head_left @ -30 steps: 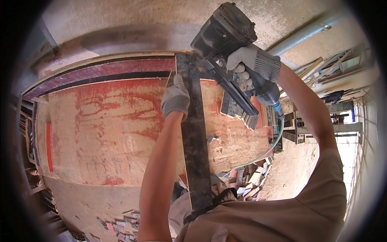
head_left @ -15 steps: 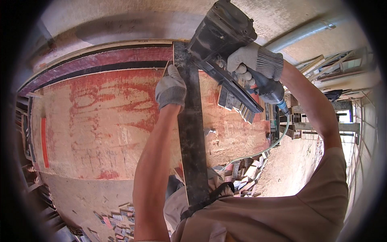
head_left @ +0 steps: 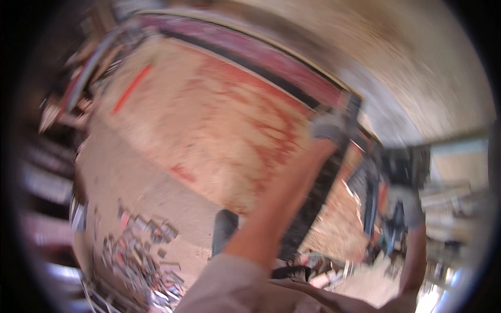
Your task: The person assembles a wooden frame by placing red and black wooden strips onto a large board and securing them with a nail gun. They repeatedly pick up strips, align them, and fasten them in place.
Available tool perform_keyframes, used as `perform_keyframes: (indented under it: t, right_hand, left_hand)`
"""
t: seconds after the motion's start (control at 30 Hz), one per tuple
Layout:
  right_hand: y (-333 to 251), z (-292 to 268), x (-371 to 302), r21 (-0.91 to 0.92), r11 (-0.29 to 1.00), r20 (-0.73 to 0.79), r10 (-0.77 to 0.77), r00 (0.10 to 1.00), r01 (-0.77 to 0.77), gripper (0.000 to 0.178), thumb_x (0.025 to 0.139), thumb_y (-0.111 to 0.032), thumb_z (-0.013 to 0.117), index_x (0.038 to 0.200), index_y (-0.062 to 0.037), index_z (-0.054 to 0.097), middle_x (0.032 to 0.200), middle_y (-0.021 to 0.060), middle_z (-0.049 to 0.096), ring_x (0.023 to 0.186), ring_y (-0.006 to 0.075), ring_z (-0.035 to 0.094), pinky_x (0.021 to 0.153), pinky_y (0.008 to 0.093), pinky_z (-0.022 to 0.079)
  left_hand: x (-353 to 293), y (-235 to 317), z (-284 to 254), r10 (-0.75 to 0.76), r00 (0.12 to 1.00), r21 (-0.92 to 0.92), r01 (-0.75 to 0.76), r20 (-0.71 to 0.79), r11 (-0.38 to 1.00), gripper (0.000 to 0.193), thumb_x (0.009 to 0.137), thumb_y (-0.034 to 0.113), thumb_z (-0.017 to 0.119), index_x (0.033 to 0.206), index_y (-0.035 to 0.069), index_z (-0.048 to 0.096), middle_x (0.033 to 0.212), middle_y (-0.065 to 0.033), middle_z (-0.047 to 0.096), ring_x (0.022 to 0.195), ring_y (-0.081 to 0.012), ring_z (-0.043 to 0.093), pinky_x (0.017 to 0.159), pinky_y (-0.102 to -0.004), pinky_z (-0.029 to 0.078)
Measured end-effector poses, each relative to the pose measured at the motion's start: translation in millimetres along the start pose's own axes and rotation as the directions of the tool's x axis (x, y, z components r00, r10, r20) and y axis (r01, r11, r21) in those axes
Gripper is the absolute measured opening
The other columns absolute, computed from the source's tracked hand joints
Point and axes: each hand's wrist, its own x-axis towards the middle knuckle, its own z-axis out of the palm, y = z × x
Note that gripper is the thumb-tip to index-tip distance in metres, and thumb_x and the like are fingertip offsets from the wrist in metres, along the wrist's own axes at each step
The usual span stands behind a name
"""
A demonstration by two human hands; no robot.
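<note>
The picture is smeared by motion. My left hand [head_left: 327, 127], in a grey glove, rests on the top of a long dark batten [head_left: 319, 201] that lies across a reddish plywood panel [head_left: 209, 125]. My right hand [head_left: 405, 206], also gloved, grips a dark nail gun [head_left: 399, 169] at the right, lowered beside the batten and off the panel. My bare forearms run up from the lower edge.
A dark and red strip [head_left: 261, 55] borders the panel's far edge, with a pale concrete wall [head_left: 396, 62] beyond. Scattered small scraps [head_left: 141, 255] lie on the sandy floor at lower left. A dark boot [head_left: 225, 229] shows near the panel's lower edge.
The view has swung sharply left and blurred. The nail gun has come down from the batten's top end to the right side. My left hand stays on the batten.
</note>
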Motion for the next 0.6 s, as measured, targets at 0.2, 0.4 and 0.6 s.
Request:
perform_keyframes:
  t: [0.2, 0.4, 0.6]
  right_hand:
    - [140.5, 144.2, 19.1, 0.211, 0.935, 0.035, 0.285, 0.958, -0.286, 0.008, 0.083, -0.012, 0.068, 0.088, -0.0064, 0.065, 0.075, 0.0060, 0.064, 0.061, 0.0177, 0.060, 0.056, 0.0314, 0.048]
    - [81.1, 432.7, 125.9, 0.001, 0.991, 0.149, 0.130, 0.980, -0.131, 0.019, 0.083, -0.012, 0.069, 0.099, -0.0042, 0.063, 0.085, 0.0101, 0.066, 0.074, 0.0244, 0.062, 0.066, 0.0356, 0.050]
    - [24.1, 654.5, 159.3, -0.166, 0.985, 0.304, 0.009, 0.953, 0.043, 0.030, 0.083, -0.012, 0.071, 0.109, -0.0020, 0.061, 0.095, 0.0142, 0.068, 0.087, 0.0311, 0.065, 0.076, 0.0397, 0.051]
  left_hand:
    - [-23.9, -89.7, 18.0, 0.252, 0.963, -0.239, -0.267, -0.093, 0.933, 0.031, 0.104, 0.024, 0.038, 0.122, 0.010, 0.057, 0.117, -0.0260, 0.069, 0.108, -0.0441, 0.068, 0.091, -0.0550, 0.053]
    - [-243.4, -401.6, -106.1, -0.260, 0.956, -0.116, 0.276, 0.138, 0.954, 0.032, 0.099, 0.032, 0.050, 0.107, 0.008, 0.070, 0.099, -0.0198, 0.073, 0.091, -0.0404, 0.071, 0.082, -0.0525, 0.055]
    - [-334.5, -666.8, -346.6, -0.722, 0.653, 0.012, 0.743, -0.226, 0.669, 0.037, 0.088, 0.032, 0.065, 0.112, 0.005, 0.068, 0.114, -0.0228, 0.070, 0.102, -0.0388, 0.069, 0.088, -0.0506, 0.054]
